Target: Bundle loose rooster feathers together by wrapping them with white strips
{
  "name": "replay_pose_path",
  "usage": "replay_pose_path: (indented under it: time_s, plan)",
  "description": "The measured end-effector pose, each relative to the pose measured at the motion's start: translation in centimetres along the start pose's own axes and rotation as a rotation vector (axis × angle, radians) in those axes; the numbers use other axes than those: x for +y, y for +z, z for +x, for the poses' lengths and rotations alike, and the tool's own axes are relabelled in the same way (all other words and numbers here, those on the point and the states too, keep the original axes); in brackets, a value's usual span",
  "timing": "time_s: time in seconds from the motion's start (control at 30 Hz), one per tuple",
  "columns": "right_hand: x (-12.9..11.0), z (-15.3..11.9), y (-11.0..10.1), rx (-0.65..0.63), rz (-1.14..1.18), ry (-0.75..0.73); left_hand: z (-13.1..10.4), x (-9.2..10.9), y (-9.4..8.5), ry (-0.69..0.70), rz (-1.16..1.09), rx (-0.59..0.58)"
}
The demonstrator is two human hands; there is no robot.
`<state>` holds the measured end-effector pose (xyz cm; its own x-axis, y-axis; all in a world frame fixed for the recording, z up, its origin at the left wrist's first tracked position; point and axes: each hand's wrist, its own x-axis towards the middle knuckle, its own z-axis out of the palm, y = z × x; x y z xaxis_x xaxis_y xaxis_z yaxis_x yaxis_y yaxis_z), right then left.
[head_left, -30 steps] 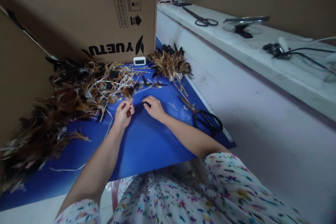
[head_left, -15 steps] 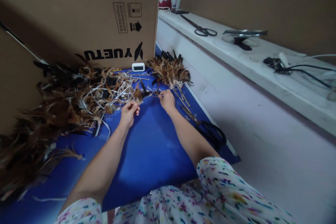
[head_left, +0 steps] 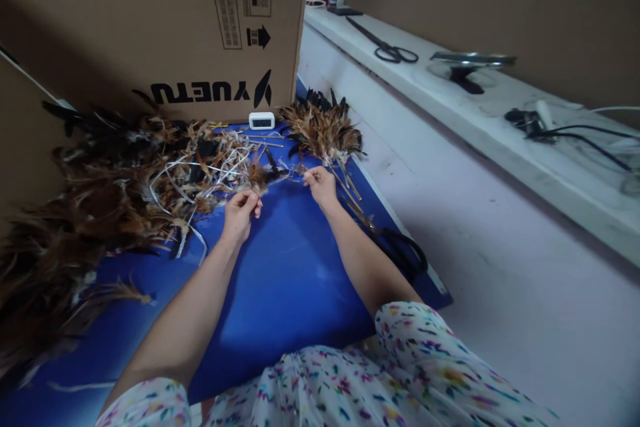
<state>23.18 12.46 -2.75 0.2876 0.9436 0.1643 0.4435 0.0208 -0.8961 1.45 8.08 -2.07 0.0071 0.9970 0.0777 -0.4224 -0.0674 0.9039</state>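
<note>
My left hand is closed in a pinch over the blue tabletop, at the near edge of a feather pile. What its fingertips hold is too small to make out. A loose brown and black feather tuft lies just beyond those fingers. To the right, my right hand is also pinched, beside thin feather scraps; anything between its fingers is too fine to name. Past it lies a bundle of brown and black feathers with stick handles. Black-handled scissors rest by my right forearm.
A large heap of brown feathers with white strips covers the table's left. A small white digital clock stands before a cardboard box. On the right ledge are more scissors, a round metal-rimmed object and cables.
My two pinched hands have moved slightly farther apart, the left one a little to the left. The view has shifted slightly; the feathers and scissors lie as before.
</note>
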Motion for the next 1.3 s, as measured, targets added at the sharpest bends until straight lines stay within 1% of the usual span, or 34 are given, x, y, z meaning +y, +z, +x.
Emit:
replay_pose_path:
  time_s: [0.13, 0.27, 0.47, 0.63, 0.77, 0.87, 0.97, 1.07, 1.17, 1.23, 1.3]
  plan:
    - [0.1, 0.0, 0.3, -0.013, 0.238, 0.047, 0.0, 0.2, 0.0, -0.006, -0.027, -0.003]
    - [0.0, -0.5, 0.7, -0.046, 0.397, 0.077, 0.1, 0.2, 0.0, -0.009, -0.052, -0.015]
    - [-0.4, -1.4, 1.0, -0.114, 0.5, 0.105, 0.2, 0.1, -0.2, -0.017, -0.092, -0.011]
    - [-0.6, -2.2, 1.5, -0.175, 0.558, 0.097, 0.4, 0.0, -0.2, -0.025, -0.103, 0.001]
    - [-0.8, -3.2, 2.3, -0.232, 0.477, 0.05, 0.4, 0.0, -0.2, -0.026, -0.107, 0.005]
    - [-1.2, -4.2, 2.8, -0.271, 0.34, -0.067, 0.4, 0.0, -0.2, -0.022, -0.118, 0.003]
    - [-1.6, -5.1, 2.9, -0.258, 0.174, -0.2, 0.5, 0.0, -0.2, -0.02, -0.119, 0.014]
    - [-1.7, -5.9, 2.6, -0.229, 0.072, -0.292, 0.6, 0.0, -0.2, -0.026, -0.117, 0.018]
    - [-1.7, -6.6, 2.3, -0.23, 0.027, -0.309, 0.7, -0.1, -0.2, -0.025, -0.106, 0.006]
    - [-1.8, -6.7, 1.7, -0.229, -0.008, -0.343, 0.7, -0.1, -0.2, -0.019, -0.108, 0.001]
    - [-2.0, -6.3, 0.5, -0.179, -0.095, -0.412, 0.8, -0.2, -0.2, -0.013, -0.115, 0.003]
